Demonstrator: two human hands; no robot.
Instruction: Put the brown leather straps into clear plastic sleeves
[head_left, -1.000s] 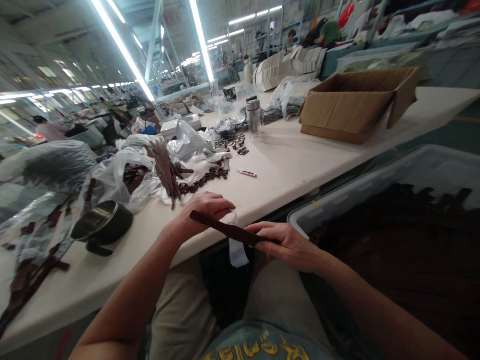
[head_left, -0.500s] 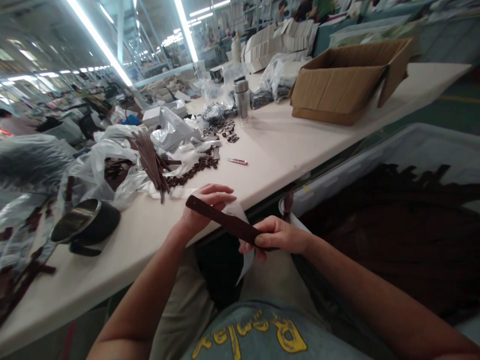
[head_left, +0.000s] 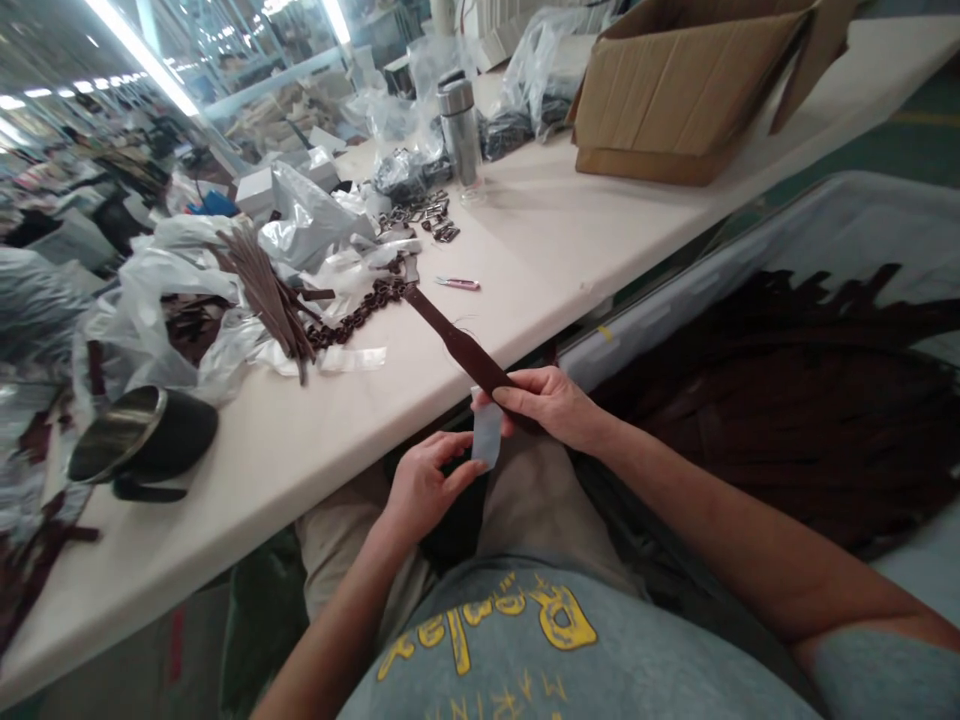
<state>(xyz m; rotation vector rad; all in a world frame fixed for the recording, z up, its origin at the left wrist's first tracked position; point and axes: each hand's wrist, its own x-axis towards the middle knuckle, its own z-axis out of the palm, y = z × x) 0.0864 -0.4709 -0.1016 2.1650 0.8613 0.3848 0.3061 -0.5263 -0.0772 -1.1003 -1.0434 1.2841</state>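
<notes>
My right hand (head_left: 551, 405) grips a dark brown leather strap (head_left: 469, 355) with the thumb on top. The strap slants up and left over the table edge, its far end near a row of small brown loops (head_left: 360, 312). My left hand (head_left: 435, 480) is lower, in front of the table edge, pinching the lower end of a whitish translucent strip (head_left: 486, 432) between thumb and fingers. The strip's upper end meets the right-hand fingers under the strap. Small thread snips (head_left: 458, 284) with a reddish handle lie on the table beyond the strap.
On the pale table (head_left: 540, 250) stand a steel flask (head_left: 460, 135), a cardboard box (head_left: 675, 100) and a dark pot (head_left: 146, 440). Brown strips (head_left: 262, 285) lie over plastic bags at left. Metal buckles (head_left: 439, 215) are scattered near the flask. A large bin (head_left: 667, 300) of brown pieces sits at right.
My left hand has dropped from beside the strap's far end to the strip's lower end and pinches it. The strap points more steeply away. The view has tilted down.
</notes>
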